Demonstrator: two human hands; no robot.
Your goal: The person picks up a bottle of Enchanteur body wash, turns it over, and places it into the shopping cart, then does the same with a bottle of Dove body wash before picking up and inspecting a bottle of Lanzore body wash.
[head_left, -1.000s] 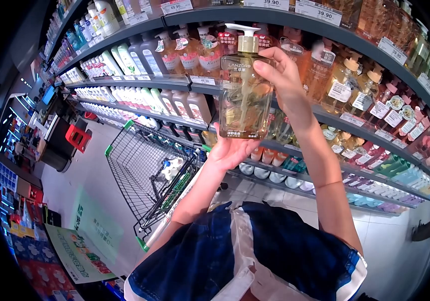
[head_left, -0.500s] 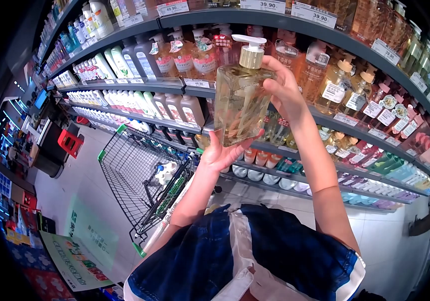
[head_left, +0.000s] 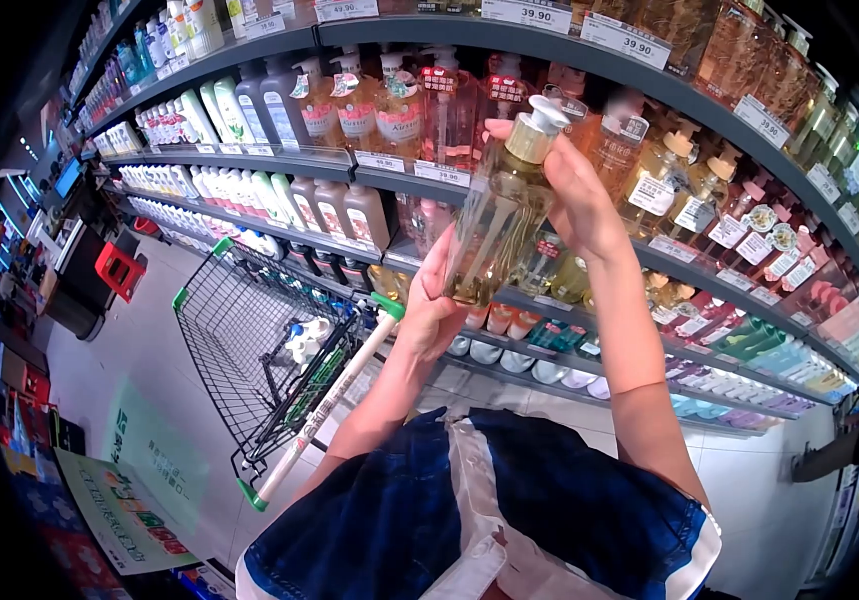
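A clear pump bottle (head_left: 499,225) with pale yellow liquid, a gold collar and a white pump head is held up, slightly tilted, before the shelves. My right hand (head_left: 584,195) grips its upper part just below the collar. Around the lower left side of the bottle, my left hand (head_left: 436,285) is closed, supporting it near the base. Behind the bottle are shelf rows of pump bottles, among them pink ones (head_left: 449,120) and amber ones (head_left: 654,190).
A wire shopping cart (head_left: 239,350) with a white handle (head_left: 334,395) stands at the left, holding white items (head_left: 307,342). Farther left is a red stool (head_left: 121,270). Curved shelf edges (head_left: 429,182) with price tags cross the view. A green-white sign (head_left: 124,505) lies lower left.
The bottle has turned to show a narrower side and leans more to the right at its top. My right hand has shifted slightly, and my left hand now wraps its lower side.
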